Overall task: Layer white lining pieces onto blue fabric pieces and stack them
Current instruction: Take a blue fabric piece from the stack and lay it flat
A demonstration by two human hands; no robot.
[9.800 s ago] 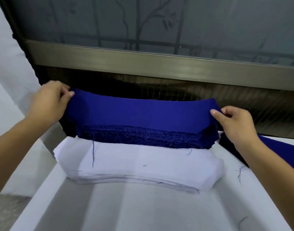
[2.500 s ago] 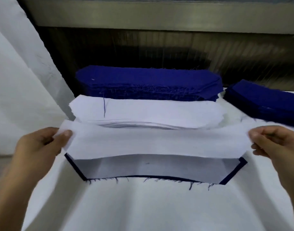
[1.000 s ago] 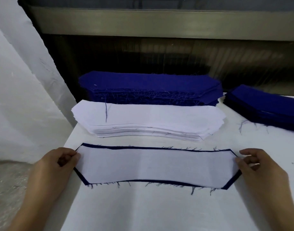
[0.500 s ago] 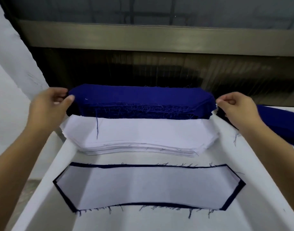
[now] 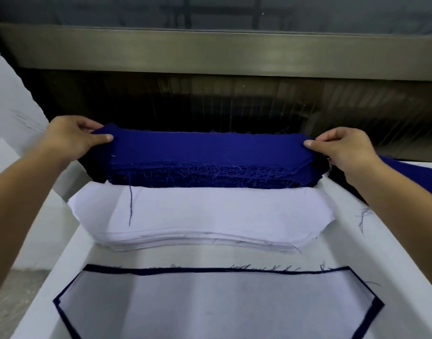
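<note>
2 hands pinch the top blue fabric piece (image 5: 210, 148) by its short ends. The left hand (image 5: 70, 138) grips at 9 o'clock and the right hand (image 5: 344, 148) at 3 o'clock, each with the thumb on top and the fingers curled behind the edge, mostly hidden by the cloth. The piece sits on the blue stack (image 5: 210, 176) at 12 o'clock on the white table (image 5: 381, 253). Its left end is raised, but whether the middle is clear of the stack cannot be told.

Just in front of it, at the centre of the view, lies the white lining stack (image 5: 197, 216), touching the blue stack's frayed front edge, with 1 loose blue thread (image 5: 130, 206) lying across it.

At 6 o'clock, 1 white lining piece (image 5: 210, 307) lies flat on a blue piece (image 5: 378, 305) that shows only as a thin dark border. The near edge of both is cut off by the frame.

At 3 o'clock a second blue pile (image 5: 410, 174) is largely hidden behind the right forearm and cut off at the edge. A tangle of threads (image 5: 363, 216) lies near it.
</note>
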